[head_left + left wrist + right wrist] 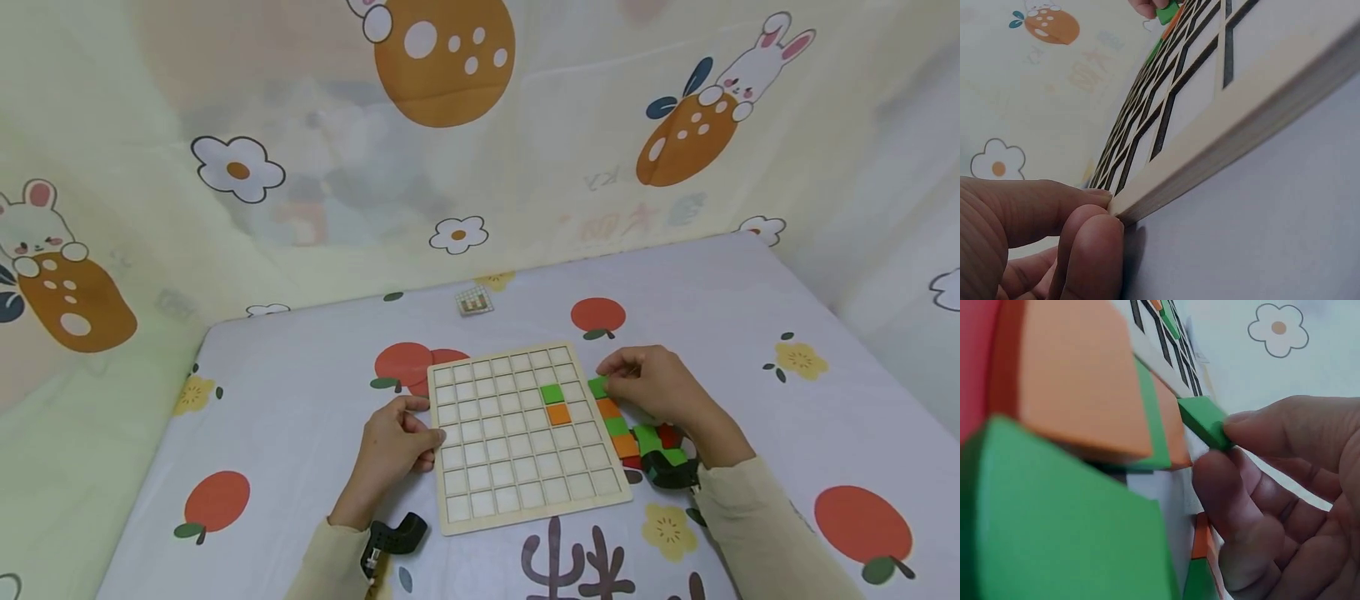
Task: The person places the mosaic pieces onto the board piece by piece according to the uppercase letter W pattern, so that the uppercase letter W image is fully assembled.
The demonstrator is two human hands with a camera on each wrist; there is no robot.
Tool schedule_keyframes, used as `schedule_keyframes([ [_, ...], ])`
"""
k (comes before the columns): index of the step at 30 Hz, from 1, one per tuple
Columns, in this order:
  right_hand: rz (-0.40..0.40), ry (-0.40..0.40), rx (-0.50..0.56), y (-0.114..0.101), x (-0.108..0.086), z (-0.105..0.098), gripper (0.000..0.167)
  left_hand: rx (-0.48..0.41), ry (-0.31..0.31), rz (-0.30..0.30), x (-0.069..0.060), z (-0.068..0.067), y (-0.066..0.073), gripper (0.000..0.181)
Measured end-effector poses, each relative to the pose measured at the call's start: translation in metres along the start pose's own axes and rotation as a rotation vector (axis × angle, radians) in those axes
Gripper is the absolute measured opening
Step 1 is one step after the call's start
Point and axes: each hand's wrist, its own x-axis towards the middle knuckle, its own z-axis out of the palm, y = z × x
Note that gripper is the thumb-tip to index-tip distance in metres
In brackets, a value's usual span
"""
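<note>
We judge this barely begun: on the wooden grid board (497, 451), one inset green tile (552, 393) and one inset orange tile (558, 414) sit in adjoining cells, while the other cells look bare. Our left hand (392, 442) pinches the board's left edge, and our right hand (660, 390) has a third, green square tile (1204, 419) clamped between finger and thumb just beside the right edge. Off the board remain the lined-up tiles (608, 408) and a partly hidden loose pile of tiles (647, 439).
</note>
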Motion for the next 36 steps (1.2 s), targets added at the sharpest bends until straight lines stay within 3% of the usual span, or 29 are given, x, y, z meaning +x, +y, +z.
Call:
schedule_keyframes([
  [10,0.023,-0.026,-0.074,0.0014,-0.0012,0.0040,0.031,0.026,-0.012,0.009,0.0015,0.0017,0.0018,0.045],
  [24,0.006,-0.020,-0.132,-0.0049,0.0025,0.0025,0.028,0.015,-0.002,0.012,0.0010,-0.0011,-0.0006,0.045],
  [30,0.018,-0.018,-0.081,-0.0050,-0.0001,0.0006,0.029,0.026,0.006,-0.001,0.0004,-0.0005,-0.0018,0.046],
  [36,-0.034,-0.060,-0.040,-0.0063,-0.0010,0.0037,0.031,0.026,0.000,0.003,-0.0002,-0.0001,-0.0016,0.046],
])
